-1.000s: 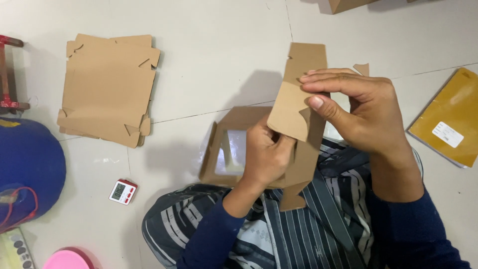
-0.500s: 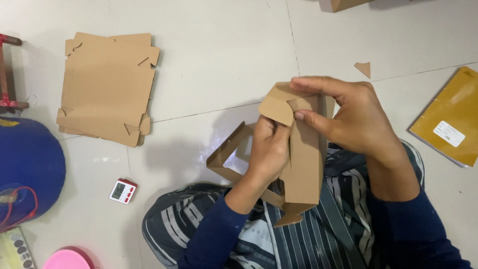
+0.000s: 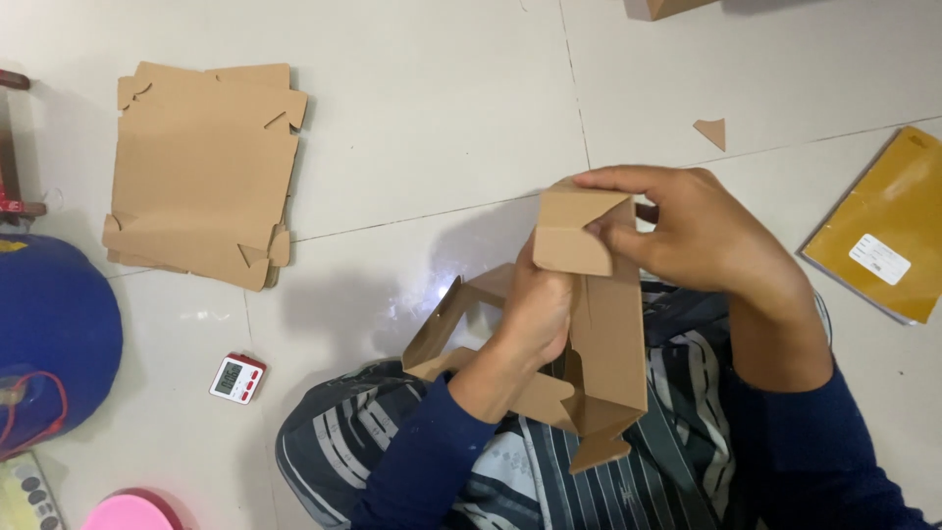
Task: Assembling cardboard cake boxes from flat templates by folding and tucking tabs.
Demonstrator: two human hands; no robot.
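Both hands grip a half-folded cardboard box [image 3: 599,334] at frame centre: the left hand [image 3: 535,309] clutches its middle, the right hand [image 3: 702,231] pinches the top flap (bent over). Flat cardboard sheets [image 3: 201,172] lie upper left.

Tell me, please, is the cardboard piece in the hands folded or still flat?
Partly folded: the cardboard box shows raised walls, with its top flap bent over by the right hand.

Left hand [image 3: 535,314] fingers behind cardboard box [image 3: 608,334]
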